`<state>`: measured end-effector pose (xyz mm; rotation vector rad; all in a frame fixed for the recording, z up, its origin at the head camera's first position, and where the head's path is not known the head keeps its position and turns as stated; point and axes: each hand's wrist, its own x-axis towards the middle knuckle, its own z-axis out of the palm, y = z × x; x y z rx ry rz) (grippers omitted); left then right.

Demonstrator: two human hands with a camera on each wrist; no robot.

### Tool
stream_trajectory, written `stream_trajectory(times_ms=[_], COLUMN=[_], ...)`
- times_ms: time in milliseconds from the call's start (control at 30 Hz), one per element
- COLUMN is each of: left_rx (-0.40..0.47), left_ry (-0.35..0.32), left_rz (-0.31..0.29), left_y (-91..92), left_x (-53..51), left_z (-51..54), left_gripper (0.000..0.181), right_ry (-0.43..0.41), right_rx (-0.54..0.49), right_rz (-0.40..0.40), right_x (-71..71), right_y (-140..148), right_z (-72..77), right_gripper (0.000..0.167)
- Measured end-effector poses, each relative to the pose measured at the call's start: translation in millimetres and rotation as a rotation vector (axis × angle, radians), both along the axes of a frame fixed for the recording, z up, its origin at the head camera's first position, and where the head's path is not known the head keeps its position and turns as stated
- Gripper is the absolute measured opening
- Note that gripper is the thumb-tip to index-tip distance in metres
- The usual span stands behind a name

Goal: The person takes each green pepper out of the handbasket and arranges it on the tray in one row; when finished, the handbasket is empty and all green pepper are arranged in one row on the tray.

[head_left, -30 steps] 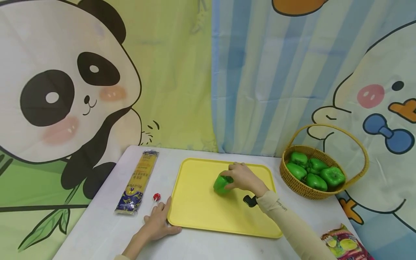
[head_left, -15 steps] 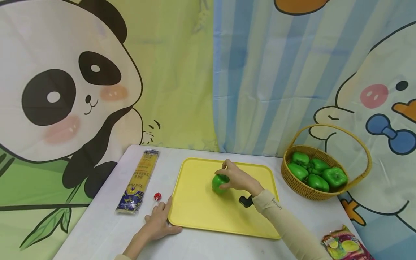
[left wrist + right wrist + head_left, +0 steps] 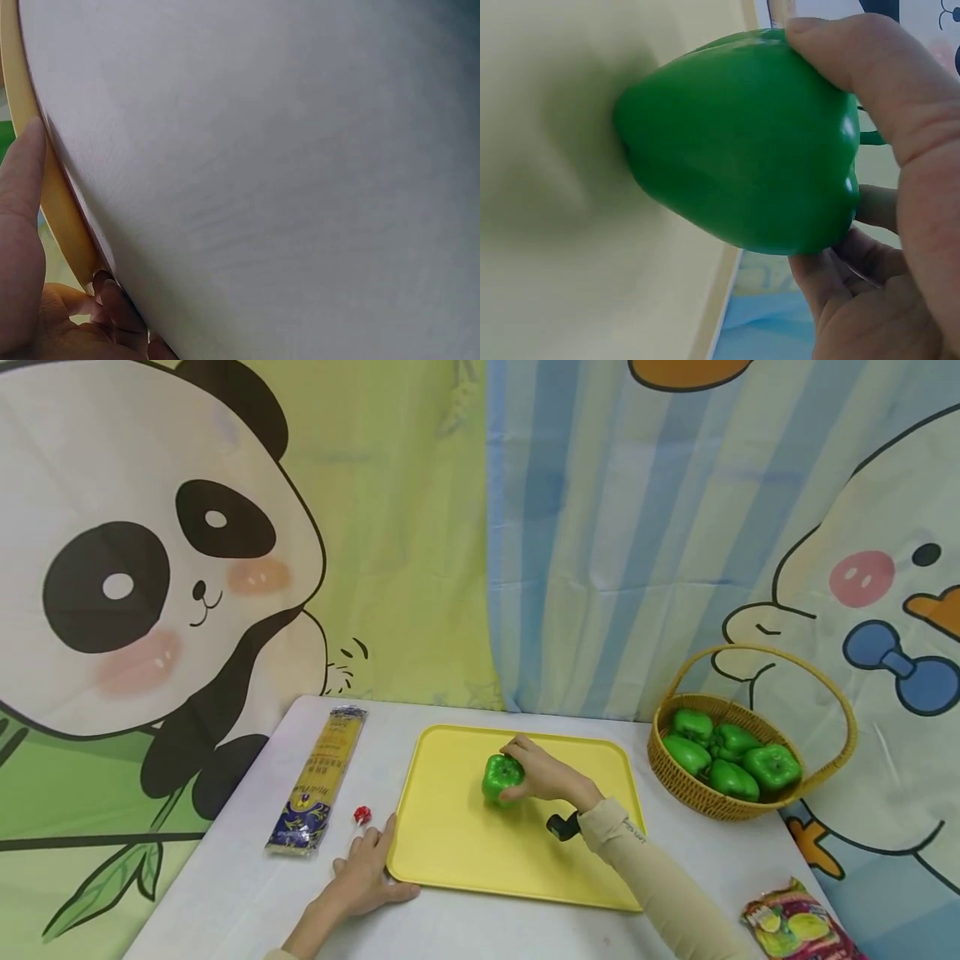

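Observation:
My right hand [image 3: 547, 774] grips a green bell pepper [image 3: 497, 777] over the middle of the yellow tray [image 3: 450, 852]. In the right wrist view the thumb lies on one side of the bell pepper [image 3: 742, 142] and the fingers on the other, around its stem end. Its narrow end points at the tray surface; whether it touches there I cannot tell. My left hand [image 3: 363, 875] rests against the tray's near left corner, fingers along the left side and thumb along the front. In the left wrist view the thumb touches the tray rim [image 3: 64, 214].
A wicker basket [image 3: 678, 793] with several green peppers stands right of the tray. Left of it lie a long yellow and blue packet [image 3: 318, 781] and a red lollipop [image 3: 362, 815]. A colourful snack bag [image 3: 798, 922] sits at the front right. Printed curtains [image 3: 570, 543] hang behind.
My right hand has shifted slightly left with the bell pepper, and the pepper's stem end has turned into view. The left hand has stayed at the tray corner.

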<state>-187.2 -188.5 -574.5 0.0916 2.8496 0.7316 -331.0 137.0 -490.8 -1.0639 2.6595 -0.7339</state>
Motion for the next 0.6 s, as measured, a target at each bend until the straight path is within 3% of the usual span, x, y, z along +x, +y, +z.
stream_trajectory(times_ms=[200, 600], left_rx=[-0.001, -0.001], left_ry=[-0.004, 0.012], left_rz=[0.002, 0.006], left_y=[0.3, 1.3], left_x=[0.4, 0.5], left_z=[-0.4, 0.7], left_gripper=[0.130, 0.129], right_ry=[-0.058, -0.147], right_rx=[-0.018, -0.062], right_rz=[-0.019, -0.042], right_x=[-3.0, -3.2], right_y=[3, -9], right_z=[-12.6, -29.2], right_gripper=[0.065, 0.078])
